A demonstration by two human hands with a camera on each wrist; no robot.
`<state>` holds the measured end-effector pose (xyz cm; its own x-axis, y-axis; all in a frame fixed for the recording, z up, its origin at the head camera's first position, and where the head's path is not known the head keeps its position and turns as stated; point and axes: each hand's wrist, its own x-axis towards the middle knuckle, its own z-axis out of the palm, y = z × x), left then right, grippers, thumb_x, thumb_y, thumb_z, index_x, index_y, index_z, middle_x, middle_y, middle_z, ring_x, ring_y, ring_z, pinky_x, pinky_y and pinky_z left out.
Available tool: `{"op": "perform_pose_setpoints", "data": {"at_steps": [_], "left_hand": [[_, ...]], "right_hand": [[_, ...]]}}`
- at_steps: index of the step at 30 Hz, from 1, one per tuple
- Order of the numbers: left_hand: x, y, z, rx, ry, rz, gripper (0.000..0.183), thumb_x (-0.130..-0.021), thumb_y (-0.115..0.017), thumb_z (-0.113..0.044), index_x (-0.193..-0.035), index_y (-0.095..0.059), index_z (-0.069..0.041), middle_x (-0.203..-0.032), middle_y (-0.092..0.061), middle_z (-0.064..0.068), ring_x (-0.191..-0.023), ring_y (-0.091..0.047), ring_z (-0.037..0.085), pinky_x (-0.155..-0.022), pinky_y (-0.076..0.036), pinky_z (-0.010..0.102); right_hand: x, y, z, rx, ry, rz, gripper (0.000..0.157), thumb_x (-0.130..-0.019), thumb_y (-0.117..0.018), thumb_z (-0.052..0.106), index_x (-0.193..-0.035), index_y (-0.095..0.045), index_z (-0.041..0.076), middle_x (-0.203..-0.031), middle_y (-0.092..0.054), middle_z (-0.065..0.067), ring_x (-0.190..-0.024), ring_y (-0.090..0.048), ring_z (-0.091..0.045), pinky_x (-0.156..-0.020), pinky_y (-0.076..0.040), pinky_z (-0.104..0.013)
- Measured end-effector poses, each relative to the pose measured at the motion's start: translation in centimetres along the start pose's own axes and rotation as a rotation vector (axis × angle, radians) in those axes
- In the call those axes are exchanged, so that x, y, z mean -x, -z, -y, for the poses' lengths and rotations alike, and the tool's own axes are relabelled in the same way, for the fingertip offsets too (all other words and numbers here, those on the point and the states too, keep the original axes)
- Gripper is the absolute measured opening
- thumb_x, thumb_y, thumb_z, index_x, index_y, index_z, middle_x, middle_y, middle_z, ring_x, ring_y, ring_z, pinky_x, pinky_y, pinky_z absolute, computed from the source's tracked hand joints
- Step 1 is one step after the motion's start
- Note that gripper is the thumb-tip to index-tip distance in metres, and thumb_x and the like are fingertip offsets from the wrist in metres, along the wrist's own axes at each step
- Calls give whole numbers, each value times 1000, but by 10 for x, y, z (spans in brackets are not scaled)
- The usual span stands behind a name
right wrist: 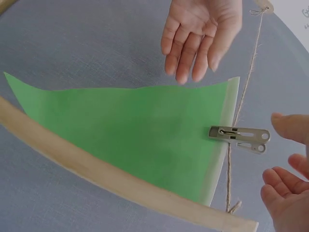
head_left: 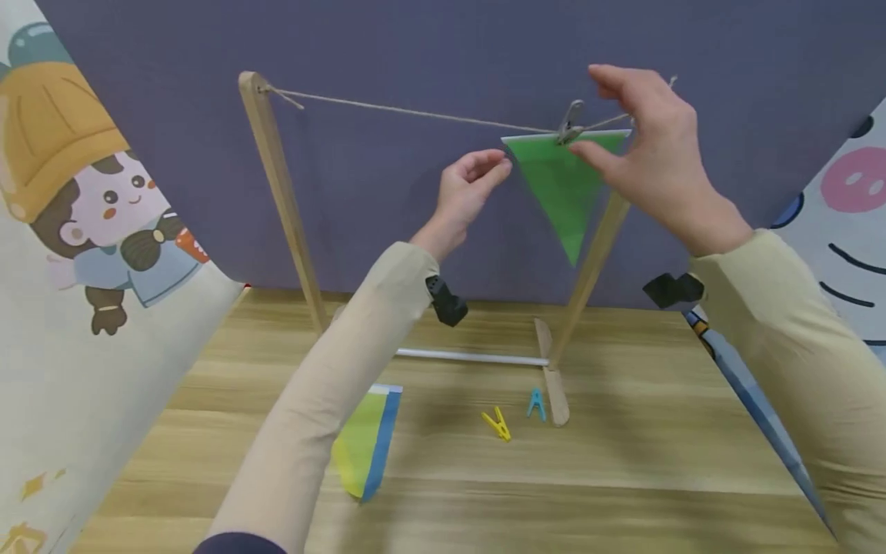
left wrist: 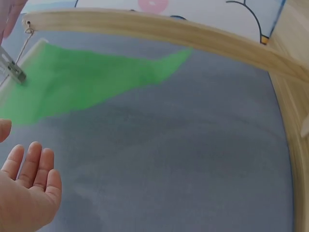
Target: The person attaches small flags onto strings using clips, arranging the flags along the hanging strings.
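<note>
Head, pennant: green pennant (head_left: pixel 567 185) hangs tip down at about 2 o'clock from centre; metal clip (head_left: pixel 569 131) at its 12, on the string (head_left: pixel 429 116).
Head, right hand: right hand (head_left: pixel 661 142) at the pennant's 2 o'clock, thumb and fingers spread wide in a C about the clip; gap at the thumb hard to judge.
Head, left hand: left hand (head_left: pixel 465 194) at the pennant's 9, fingers bent, just beside the top corner; cannot tell touch from here.
Head, table: only this view has the yellow peg (head_left: pixel 497 425) and blue peg (head_left: pixel 536 404), both near 5 o'clock on the table (head_left: pixel 623 462); yellow-and-blue pennant (head_left: pixel 367 442) at 7, partly behind the left sleeve (head_left: pixel 339 362).
Step in hand: reads as fixing green pennant to string, clip seemingly seated.
Next move: probably calls for both hands to draw off without jogging clip or string.
Left wrist, hand: left hand at 8 o'clock, palm showing, fingers slack, empty, apart from the pennant. Settles the doubt above.
Left wrist, limit: right hand just a sliver, at the clip's 12.
Right wrist, clip: jaws bite the white top band; string bends there, apparently pinched too.
Right wrist, hands: right at 4 o'clock, loosely parted, empty, clear gap to clip; left at 1, fingertips short of the pennant.
</note>
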<state>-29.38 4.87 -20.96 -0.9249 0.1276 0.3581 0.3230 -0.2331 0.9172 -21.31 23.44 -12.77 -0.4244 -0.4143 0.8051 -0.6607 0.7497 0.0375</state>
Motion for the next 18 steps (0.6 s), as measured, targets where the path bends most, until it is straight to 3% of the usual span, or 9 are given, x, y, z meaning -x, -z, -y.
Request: {"op": "perform_pose_setpoints", "data": {"at_steps": [5, 11, 15, 18], "left_hand": [[3, 9, 5, -37, -2, 40, 30, -90, -64, -12, -117, -61, 1, -110, -64, 8, -100, -59, 14, -83, -46, 20], [8, 31, 9, -47, -3, 49, 33, -90, -64, -12, -118, -59, 3, -110, -63, 9, -102, -59, 16, -89, -46, 25], [14, 47, 10, -23, 3, 48, 35, -89, -64, -10, -119, -57, 6, -106, -64, 9, -99, -61, 19, -96, -44, 35], [20, 61, 10, -26, 9, 36, 35, -89, -64, -9, -119, -57, 7, -101, -65, 6, -97, -62, 18, -94, -45, 36]], "right_hand": [[12, 12, -4, 26, -17, -68, 53, -79, -74, 1, -127, -53, -3, -119, -57, -21, -111, -53, -33, -96, -40, -23], [21, 21, -4, 34, -58, -92, 52, -79, -73, -1, -127, -54, -2, -121, -57, -20, -113, -52, -32, -99, -38, -22], [25, 21, -2, 9, -63, -117, 53, -75, -73, -5, -125, -56, 0, -119, -58, -19, -112, -53, -31, -99, -38, -21], [27, 18, 2, -19, -43, -129, 53, -73, -74, -7, -124, -57, -1, -119, -59, -19, -112, -53, -31, -98, -37, -19]]}}
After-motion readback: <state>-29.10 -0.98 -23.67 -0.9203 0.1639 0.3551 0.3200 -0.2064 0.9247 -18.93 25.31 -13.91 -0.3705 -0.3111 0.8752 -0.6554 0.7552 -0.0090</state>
